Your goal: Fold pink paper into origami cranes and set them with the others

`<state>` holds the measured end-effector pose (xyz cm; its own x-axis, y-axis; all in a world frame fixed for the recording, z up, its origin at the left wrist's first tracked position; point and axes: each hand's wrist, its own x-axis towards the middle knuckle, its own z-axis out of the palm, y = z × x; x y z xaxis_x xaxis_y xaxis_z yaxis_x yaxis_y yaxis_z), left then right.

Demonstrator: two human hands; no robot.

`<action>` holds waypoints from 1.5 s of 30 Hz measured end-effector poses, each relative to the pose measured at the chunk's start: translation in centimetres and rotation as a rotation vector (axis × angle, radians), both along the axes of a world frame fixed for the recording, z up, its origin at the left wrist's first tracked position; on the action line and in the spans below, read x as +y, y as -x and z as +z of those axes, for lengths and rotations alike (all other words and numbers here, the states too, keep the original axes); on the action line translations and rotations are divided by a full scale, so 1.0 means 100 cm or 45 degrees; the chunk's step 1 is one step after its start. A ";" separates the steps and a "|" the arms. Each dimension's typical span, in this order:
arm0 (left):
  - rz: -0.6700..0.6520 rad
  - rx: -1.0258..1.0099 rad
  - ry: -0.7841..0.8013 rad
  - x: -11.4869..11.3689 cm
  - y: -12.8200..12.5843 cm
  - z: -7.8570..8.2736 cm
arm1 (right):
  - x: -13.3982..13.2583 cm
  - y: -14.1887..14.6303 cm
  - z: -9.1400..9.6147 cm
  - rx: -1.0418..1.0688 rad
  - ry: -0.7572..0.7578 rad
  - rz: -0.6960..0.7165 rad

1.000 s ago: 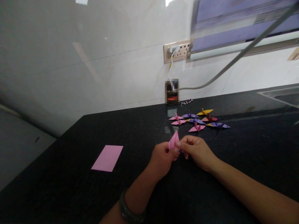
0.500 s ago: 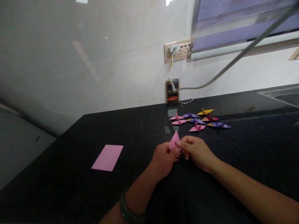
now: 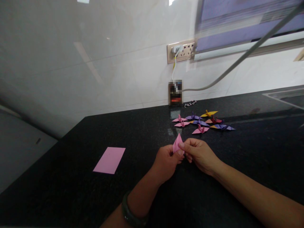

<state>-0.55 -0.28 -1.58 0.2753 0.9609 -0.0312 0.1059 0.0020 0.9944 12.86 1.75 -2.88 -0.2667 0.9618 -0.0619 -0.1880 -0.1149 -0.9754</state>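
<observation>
A small piece of folded pink origami paper (image 3: 177, 141) is held between my two hands above the dark countertop, its pointed tip facing away from me. My left hand (image 3: 166, 163) pinches it from the left, thumb on top. From the right, my right hand (image 3: 199, 155) grips it with the thumb pressed on its face; the other fingers curl behind it. The lower part of the paper is hidden by my thumbs. Beyond my hands sit several folded paper cranes, among them a pink crane (image 3: 200, 129), a yellow crane (image 3: 209, 113) and a purple crane (image 3: 222, 127).
A flat pink paper sheet (image 3: 110, 160) lies to the left on the black countertop (image 3: 78, 142). By the wall stand a pixelated box (image 3: 175, 93) and a small beaded string (image 3: 190, 104). A grey cable (image 3: 228, 74) runs up to the right, below a wall socket (image 3: 181, 51).
Almost nothing differs. Both hands stay in place around the folded pink paper, which has shifted very slightly.
</observation>
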 end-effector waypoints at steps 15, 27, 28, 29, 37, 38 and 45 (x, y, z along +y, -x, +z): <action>0.073 -0.040 0.012 -0.002 -0.002 0.007 | -0.003 -0.003 0.005 -0.160 -0.149 -0.021; 0.143 -0.135 0.131 -0.001 -0.001 0.004 | -0.002 -0.004 0.010 -0.190 -0.158 0.019; 0.142 -0.131 0.136 -0.001 -0.002 0.004 | -0.002 -0.004 0.010 -0.203 -0.156 0.020; 0.140 -0.129 0.140 -0.001 -0.002 0.004 | -0.003 -0.004 0.010 -0.214 -0.159 0.007; 0.119 -0.104 0.139 -0.001 -0.005 0.007 | -0.001 -0.005 0.005 -0.177 -0.143 -0.105; 0.119 -0.105 0.147 -0.001 -0.005 0.008 | -0.001 -0.005 0.005 -0.167 -0.132 -0.109; 0.135 -0.145 0.197 -0.002 -0.004 0.009 | 0.000 -0.005 0.008 -0.202 -0.168 -0.084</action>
